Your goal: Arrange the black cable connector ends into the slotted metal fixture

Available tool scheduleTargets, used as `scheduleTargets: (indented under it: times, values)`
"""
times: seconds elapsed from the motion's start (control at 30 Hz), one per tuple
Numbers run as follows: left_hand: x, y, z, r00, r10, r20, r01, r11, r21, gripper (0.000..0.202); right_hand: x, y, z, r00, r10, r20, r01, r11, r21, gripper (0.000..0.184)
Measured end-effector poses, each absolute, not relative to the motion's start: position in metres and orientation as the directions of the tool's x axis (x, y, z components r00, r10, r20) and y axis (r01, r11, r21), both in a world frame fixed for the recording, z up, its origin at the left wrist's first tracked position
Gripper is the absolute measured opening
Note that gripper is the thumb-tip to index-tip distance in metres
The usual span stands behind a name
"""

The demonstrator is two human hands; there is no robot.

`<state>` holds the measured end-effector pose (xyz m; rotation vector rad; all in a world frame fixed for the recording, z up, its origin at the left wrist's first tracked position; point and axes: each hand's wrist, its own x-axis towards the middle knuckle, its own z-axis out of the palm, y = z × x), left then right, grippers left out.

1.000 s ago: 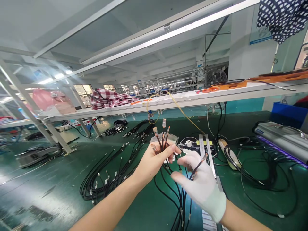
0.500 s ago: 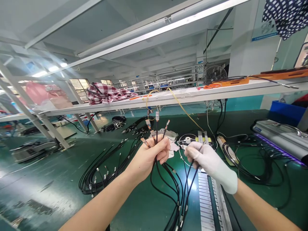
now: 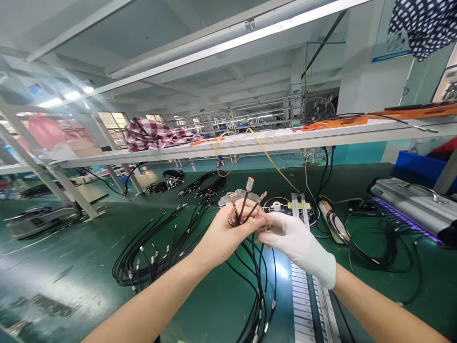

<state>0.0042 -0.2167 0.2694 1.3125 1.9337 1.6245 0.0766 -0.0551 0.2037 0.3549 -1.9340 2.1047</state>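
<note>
partly inside the left hand [image 3: 231,233], black cables [image 3: 259,307]

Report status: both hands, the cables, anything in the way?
Left hand gripping black cables, connector ends up. Gloved right hand up against left, grip unclear. Cables hang below. Metal track beneath right hand, no obstruction seen.

Black box [image 3: 286,208]: marking ends "2A"; wall sign [image 3: 387,47] lettering too small.

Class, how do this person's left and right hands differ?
The left hand is bare; the right hand wears a white glove. The left hand grips several black cables; what the right hand pinches is unclear. Both hands are close together above the green table.
</note>
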Motion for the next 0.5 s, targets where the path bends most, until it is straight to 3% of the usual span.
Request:
scheduleTargets:
  times: [0.07, 0.17, 0.33, 0.43, 0.5]
  values:
    - [0.001, -0.219, 0.268, -0.588, 0.717, 0.375, 0.497, -0.046, 0.867, 0.027, 0.079, -0.052, 0.21, -0.921, 0.141, 0.364, -0.372, -0.038, -0.927, 0.023]
    - [-0.005, -0.221, 0.261, -0.601, 0.722, 0.342, 0.445, -0.053, 0.894, 0.032, 0.082, -0.05, 0.233, -0.832, 0.288, 0.475, -0.499, -0.011, -0.867, 0.026]
    - [-0.001, -0.222, 0.259, -0.54, 0.806, 0.241, 0.237, -0.129, 0.963, 0.032, 0.066, -0.054, 0.259, -0.674, 0.229, 0.703, -0.7, 0.105, -0.706, 0.036]
    - [0.001, -0.236, 0.265, -0.621, 0.737, 0.267, 0.197, -0.182, 0.963, 0.025, 0.058, -0.045, 0.232, -0.733, 0.29, 0.615, -0.572, 0.227, -0.788, 0.034]
    - [-0.003, -0.25, 0.267, -0.674, 0.694, 0.254, 0.19, -0.17, 0.967, 0.024, 0.06, -0.033, 0.197, -0.898, 0.234, 0.373, -0.25, 0.427, -0.869, 0.044]
